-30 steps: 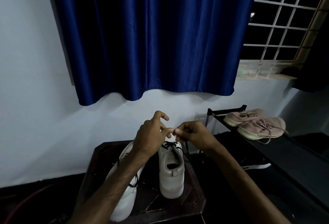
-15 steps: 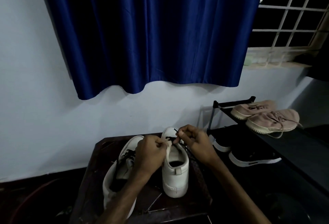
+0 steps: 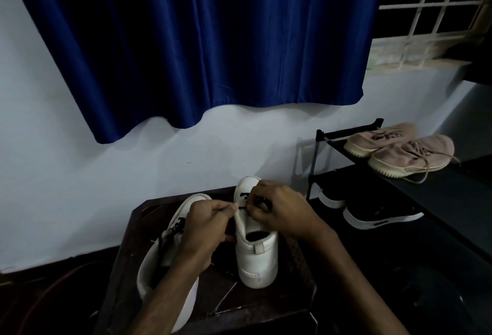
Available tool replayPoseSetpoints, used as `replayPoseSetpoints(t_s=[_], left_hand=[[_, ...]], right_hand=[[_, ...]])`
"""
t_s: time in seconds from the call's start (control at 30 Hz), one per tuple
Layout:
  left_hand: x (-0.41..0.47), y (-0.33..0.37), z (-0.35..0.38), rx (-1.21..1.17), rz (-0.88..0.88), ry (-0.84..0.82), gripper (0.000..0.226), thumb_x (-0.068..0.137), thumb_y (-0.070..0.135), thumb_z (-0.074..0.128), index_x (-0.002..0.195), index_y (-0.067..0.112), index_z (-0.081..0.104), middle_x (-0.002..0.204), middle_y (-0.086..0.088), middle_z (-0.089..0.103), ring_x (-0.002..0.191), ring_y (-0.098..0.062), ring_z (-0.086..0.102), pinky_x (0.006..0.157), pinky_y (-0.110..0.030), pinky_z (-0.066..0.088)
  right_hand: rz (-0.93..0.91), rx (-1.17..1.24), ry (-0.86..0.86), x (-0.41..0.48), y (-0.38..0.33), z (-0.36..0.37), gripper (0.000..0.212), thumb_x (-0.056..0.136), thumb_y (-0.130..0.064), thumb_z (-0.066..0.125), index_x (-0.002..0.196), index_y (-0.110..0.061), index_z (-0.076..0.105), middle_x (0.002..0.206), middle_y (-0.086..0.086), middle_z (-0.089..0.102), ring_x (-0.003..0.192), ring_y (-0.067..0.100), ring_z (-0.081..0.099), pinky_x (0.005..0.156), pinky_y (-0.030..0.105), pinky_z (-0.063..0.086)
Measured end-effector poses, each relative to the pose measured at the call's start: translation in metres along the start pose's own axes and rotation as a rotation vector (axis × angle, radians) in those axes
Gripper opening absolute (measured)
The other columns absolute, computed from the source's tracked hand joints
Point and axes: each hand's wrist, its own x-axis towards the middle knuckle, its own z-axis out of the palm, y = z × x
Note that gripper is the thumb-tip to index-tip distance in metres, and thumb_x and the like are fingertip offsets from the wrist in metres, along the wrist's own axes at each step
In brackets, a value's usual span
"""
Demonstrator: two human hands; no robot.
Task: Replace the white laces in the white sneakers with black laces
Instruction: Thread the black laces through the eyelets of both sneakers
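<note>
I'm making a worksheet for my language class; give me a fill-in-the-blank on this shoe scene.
1. The left hand and right hand pinch the lace at the ___ white sneaker.
2. The curtain is ___.
3. On the rack, the pink shoes sit on the ___ shelf.
4. The lower shoes are ___.

Missing words: right; blue; top; black.

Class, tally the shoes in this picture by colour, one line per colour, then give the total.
White sneakers: 2
Pink sneakers: 2
Black shoes: 2
Total: 6
</note>
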Motion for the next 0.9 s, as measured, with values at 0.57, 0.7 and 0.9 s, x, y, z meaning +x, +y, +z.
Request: replayPoseSetpoints(t_s=[0.57, 0.7, 0.9], left_hand=[[-0.008, -0.007, 0.016, 0.154, 0.165, 0.064, 0.039, 0.069, 0.057, 0.061, 0.086, 0.023, 0.072, 0.080, 0.004, 0.074, 0.075, -0.018, 0.073, 0.064, -0.046, 0.060], [-0.008, -0.007, 0.017, 0.123, 0.177, 0.069, 0.017, 0.082, 0.037, 0.066, 0.086, 0.021, 0.072, 0.077, 0.001, 0.074, 0.067, -0.019, 0.073, 0.060, -0.045, 0.061], [-0.010, -0.003, 0.015, 0.030, 0.160, 0.037, 0.010, 0.091, 0.019, 0.066, 0.090, 0.012, 0.073, 0.078, -0.006, 0.074, 0.065, -0.023, 0.072, 0.058, -0.047, 0.060]], right_hand=[[-0.183, -0.480, -0.246, 0.017, -0.035, -0.029, 0.021, 0.088, -0.020, 0.050, 0.102, -0.009, 0.061, 0.106, 0.004, 0.053, 0.101, 0.022, 0.051, 0.063, 0.032, 0.034], [-0.183, -0.455, -0.337, 0.022, -0.036, -0.033, 0.020, 0.087, -0.018, 0.052, 0.101, -0.006, 0.061, 0.107, 0.007, 0.053, 0.101, 0.025, 0.051, 0.069, 0.037, 0.043], [-0.187, -0.360, -0.370, 0.026, -0.031, -0.035, 0.015, 0.087, -0.013, 0.053, 0.096, -0.003, 0.062, 0.103, 0.011, 0.055, 0.098, 0.025, 0.050, 0.072, 0.037, 0.043]])
